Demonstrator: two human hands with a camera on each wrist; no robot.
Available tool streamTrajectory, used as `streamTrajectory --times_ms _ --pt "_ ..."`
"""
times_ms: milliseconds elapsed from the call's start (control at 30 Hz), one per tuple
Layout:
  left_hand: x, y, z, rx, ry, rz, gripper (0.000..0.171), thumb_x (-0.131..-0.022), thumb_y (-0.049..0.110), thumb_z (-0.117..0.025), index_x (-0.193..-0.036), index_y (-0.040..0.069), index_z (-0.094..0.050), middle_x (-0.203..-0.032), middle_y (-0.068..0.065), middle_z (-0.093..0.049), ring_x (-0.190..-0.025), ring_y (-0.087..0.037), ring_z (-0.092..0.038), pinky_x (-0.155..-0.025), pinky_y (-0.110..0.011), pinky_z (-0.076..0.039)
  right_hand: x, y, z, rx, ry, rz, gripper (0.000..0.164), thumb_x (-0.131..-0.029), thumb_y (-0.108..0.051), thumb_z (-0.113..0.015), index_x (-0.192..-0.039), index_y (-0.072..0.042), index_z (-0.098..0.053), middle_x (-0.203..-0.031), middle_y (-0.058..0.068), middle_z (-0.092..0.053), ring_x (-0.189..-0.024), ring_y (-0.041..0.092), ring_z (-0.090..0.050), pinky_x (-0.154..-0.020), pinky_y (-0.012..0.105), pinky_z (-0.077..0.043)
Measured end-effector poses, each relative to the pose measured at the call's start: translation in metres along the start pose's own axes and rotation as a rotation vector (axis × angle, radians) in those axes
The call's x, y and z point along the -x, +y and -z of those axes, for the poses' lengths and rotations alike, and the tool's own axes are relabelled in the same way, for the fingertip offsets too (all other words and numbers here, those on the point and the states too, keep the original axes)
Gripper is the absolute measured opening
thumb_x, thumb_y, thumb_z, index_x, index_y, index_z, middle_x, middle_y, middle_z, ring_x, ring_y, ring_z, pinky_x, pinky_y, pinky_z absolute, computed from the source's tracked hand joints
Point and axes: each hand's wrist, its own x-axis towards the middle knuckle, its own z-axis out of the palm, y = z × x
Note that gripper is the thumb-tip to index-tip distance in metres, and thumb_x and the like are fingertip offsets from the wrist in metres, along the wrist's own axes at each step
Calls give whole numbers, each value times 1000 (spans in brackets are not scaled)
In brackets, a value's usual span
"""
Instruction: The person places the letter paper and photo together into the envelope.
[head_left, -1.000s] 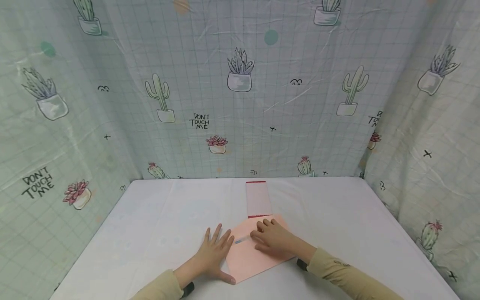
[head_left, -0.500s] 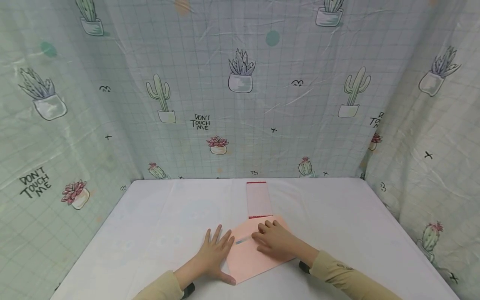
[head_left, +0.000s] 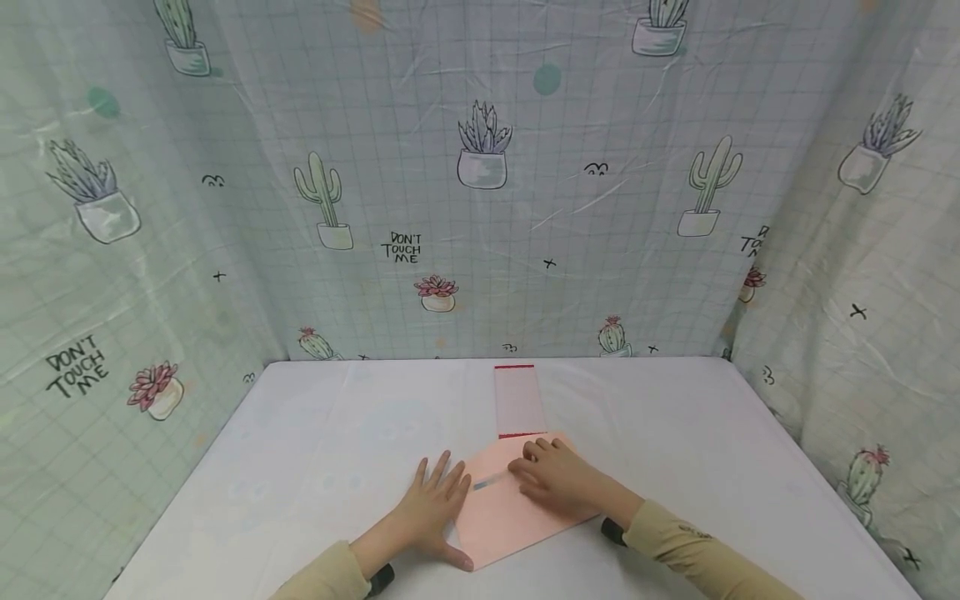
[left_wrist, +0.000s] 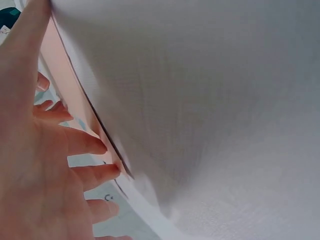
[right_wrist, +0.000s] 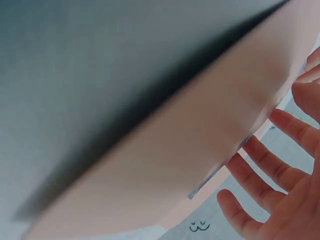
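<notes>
The peach paper lay on the counter right in front of me, a bit crooked, with one corner toward me. A thin strip, blue at one end, lay across it and ran up to my right fingers. My left grip was wide, with the fingers spread out, and my thumb and pointing finger touched the left edge of the paper. My right grip was loose, with the fingers a little bent and the tips resting on the paper at the strip. Just past the paper's far edge was a see-through pink piece with a red line at each end. All this was on the white counter. My sleeves were tan, and a black thing sat under my right wrist. Behind the counter hung a cloth with cactus pictures and "DON'T TOUCH ME" on it.
</notes>
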Motion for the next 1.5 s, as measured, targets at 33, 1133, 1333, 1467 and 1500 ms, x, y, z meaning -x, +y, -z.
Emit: streamTrajectory --times_ms 33,1133,1333,1467,1500 --pt "0 0 0 -6 1 -1 110 -58 81 -50 -137 6 -33 -145 -16 -27 -135 -41 -16 -102 -61 -18 0 1 -1 1 11 3 26 -88 -37 -51 -111 -27 -57 -91 -7 -50 -85 9 -46 -72 27 -34" --pt "6 -4 0 -49 131 -13 88 -69 73 -49 -128 8 -47 -143 -10 -34 -132 -42 -22 -97 -63 -26 -16 61 4 -101 162 -116 22 -85 -21 -58 -106 -15 -61 -91 0 -54 -82 16 -52 -65 30 -38" --pt "5 -2 2 -60 127 -13 88 -68 73 -49 -127 8 -48 -142 -10 -35 -132 -42 -23 -97 -63 -27 -25 80 4 -113 144 -195 27 -87 -27 -56 -110 -13 -59 -96 3 -54 -86 19 -51 -69 36 -41" --pt "5 -2 2 -60 122 -10 88 -68 73 -50 -127 8 -48 -142 -10 -35 -132 -42 -23 -97 -63 -26 -32 91 4 -74 167 -193 29 -88 -29 -55 -111 -13 -58 -98 5 -55 -88 21 -51 -69 40 -42" --pt "5 -2 1 -59 119 -8 88 -68 73 -50 -127 9 -47 -142 -10 -35 -132 -42 -23 -97 -63 -26 -34 93 5 -61 175 -187 29 -88 -29 -55 -111 -13 -58 -99 5 -55 -88 22 -51 -69 41 -43"
